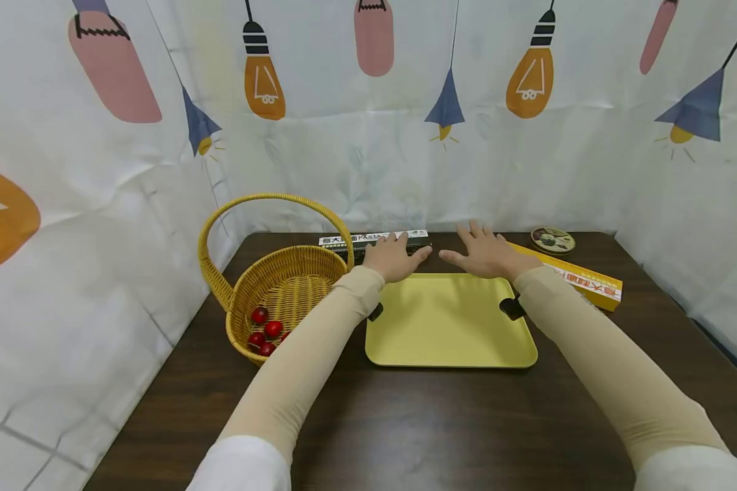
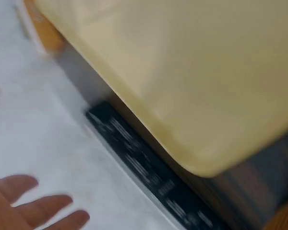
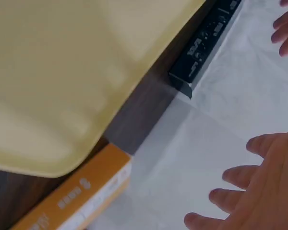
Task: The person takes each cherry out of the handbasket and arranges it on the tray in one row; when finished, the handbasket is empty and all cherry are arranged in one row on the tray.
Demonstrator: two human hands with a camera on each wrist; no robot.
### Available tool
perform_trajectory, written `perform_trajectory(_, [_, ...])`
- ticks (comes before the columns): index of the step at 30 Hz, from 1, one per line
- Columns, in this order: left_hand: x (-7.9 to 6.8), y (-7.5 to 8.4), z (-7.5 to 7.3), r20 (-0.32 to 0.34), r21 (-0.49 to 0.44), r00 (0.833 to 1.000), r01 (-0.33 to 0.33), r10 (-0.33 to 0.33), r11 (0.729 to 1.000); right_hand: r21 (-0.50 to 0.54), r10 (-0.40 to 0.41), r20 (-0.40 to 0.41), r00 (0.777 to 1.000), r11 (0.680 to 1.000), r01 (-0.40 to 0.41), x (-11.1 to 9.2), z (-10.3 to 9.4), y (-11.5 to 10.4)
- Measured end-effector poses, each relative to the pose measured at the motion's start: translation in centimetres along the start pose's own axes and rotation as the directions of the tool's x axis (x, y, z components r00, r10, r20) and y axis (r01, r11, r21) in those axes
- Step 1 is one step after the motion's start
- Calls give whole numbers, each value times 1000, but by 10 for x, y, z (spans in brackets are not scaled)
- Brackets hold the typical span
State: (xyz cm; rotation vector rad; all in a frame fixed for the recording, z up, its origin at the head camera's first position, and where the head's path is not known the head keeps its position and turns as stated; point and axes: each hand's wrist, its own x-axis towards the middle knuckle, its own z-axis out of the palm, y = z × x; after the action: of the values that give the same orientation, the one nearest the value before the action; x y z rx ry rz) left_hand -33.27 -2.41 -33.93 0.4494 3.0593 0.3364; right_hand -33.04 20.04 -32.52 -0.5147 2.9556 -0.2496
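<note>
Both hands are stretched forward over the far part of a yellow tray (image 1: 451, 327), fingers spread and holding nothing. The left hand (image 1: 391, 258) hovers near the tray's far left corner, overlapping a black pasta box (image 1: 417, 239) behind it in the head view. Over the far right corner is the right hand (image 1: 490, 254), beside an orange pasta box (image 1: 589, 281) that lies slanted along the tray's right side. In the left wrist view the black box (image 2: 144, 163) lies along the tray's far edge. The right wrist view shows the orange box (image 3: 81, 191) by the tray's corner.
To the left stands a yellow wicker basket (image 1: 301, 262) with a tall handle and several red cherries (image 1: 273, 329) inside. A round patterned coaster (image 1: 553, 240) lies at the back right. Behind the dark wooden table (image 1: 405, 429) hangs a white printed curtain (image 1: 356, 157).
</note>
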Motion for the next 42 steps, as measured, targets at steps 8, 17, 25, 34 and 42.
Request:
perform_trajectory(8, [-66,-13,-18,-109,-297,972,-230,207,927,160,-101,9,995,982,98,-27,34,2])
perform_trajectory(17, [-135,-96,-73,-543,-508,839,-357,31,784,208,-228,-90,969,948,243,-47,61,-29])
perform_trajectory(25, [-172,-172,-100,-760,-629,548,-487,-349,606,235,-300,-173,938,912,335,-51,72,-68])
perform_trajectory(34, [-179,-231,-73,-355,-852,879,-164,-318,498,252,-390,-254,885,857,450,-53,69,-108])
perform_trajectory(42, [-177,-261,-46,-73,-865,988,6,-138,502,339,-406,-338,849,789,512,-44,73,-129])
